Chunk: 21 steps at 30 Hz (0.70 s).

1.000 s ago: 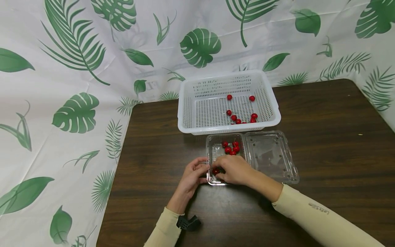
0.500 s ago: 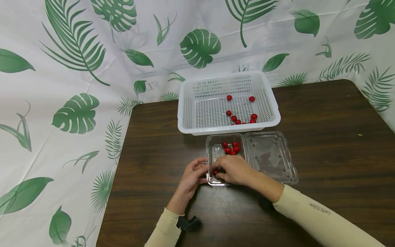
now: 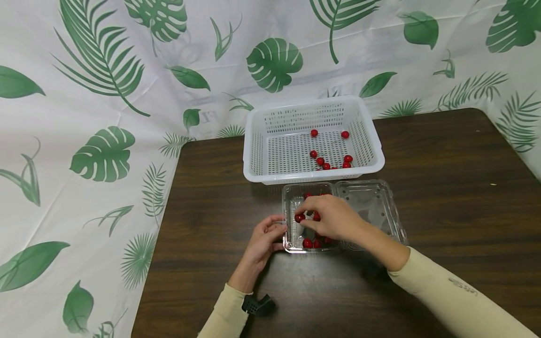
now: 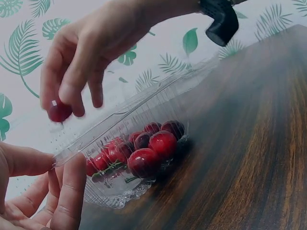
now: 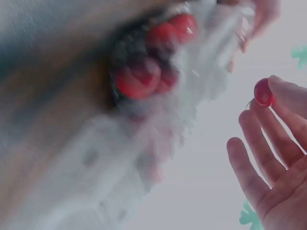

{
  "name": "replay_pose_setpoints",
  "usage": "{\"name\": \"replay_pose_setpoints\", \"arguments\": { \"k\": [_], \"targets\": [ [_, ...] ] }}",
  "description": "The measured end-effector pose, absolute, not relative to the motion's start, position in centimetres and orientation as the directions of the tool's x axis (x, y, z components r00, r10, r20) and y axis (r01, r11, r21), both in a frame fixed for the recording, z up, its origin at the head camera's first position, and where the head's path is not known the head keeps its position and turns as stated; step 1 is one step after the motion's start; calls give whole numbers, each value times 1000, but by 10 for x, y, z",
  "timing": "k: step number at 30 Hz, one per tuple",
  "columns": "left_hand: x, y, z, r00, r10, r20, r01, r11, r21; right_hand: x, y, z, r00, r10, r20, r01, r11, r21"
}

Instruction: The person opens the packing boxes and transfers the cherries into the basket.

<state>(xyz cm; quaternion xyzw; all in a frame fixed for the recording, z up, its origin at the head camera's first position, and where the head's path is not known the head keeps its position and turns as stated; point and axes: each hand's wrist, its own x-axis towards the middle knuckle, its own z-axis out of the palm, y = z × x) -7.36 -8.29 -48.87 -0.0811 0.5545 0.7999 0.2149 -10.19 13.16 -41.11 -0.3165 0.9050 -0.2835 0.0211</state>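
My right hand (image 3: pixel 334 218) pinches a single red cherry (image 5: pixel 263 92) between thumb and fingertips. In the left wrist view that cherry (image 4: pixel 59 111) hangs above the rim of a clear plastic clamshell box (image 3: pixel 287 192). Several cherries (image 4: pixel 144 163) with green stems lie inside the box, some near its front wall and others farther back. My right hand hides part of these in the head view. At the box's left side my left hand (image 3: pixel 262 241) grips the rim, thumb on top and fingers against the outer wall (image 4: pixel 72 191).
The box's clear lid (image 3: pixel 367 202) lies folded open to the right. Behind the box stands a white perforated basket (image 3: pixel 296 178) with several cherries (image 3: pixel 327 166) in it. A leaf-print curtain (image 3: pixel 228 103) borders the dark wooden table (image 3: pixel 203 197).
My right hand has risen and moved back from the front of the box, with a cherry in its fingertips. Cherries at the box's front now show. My left hand has stayed put.
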Motion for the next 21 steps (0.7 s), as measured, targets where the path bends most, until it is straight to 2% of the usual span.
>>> {"name": "replay_pose_setpoints", "arguments": {
  "k": [7,15,21],
  "targets": [
    [-73,-83,-488,-894,253,-370,-435,-291,852,-113,148,-389,-832,-503,236,-540,635,-552],
    [-73,-83,-488,-897,246,-368,-431,-291,855,-131,172,-379,-887,-385,254,-458,665,-590],
    [-73,-83,-488,-900,250,-358,-422,-286,860,-144,190,-382,-911,-299,285,-412,706,-576]
  ]
}}
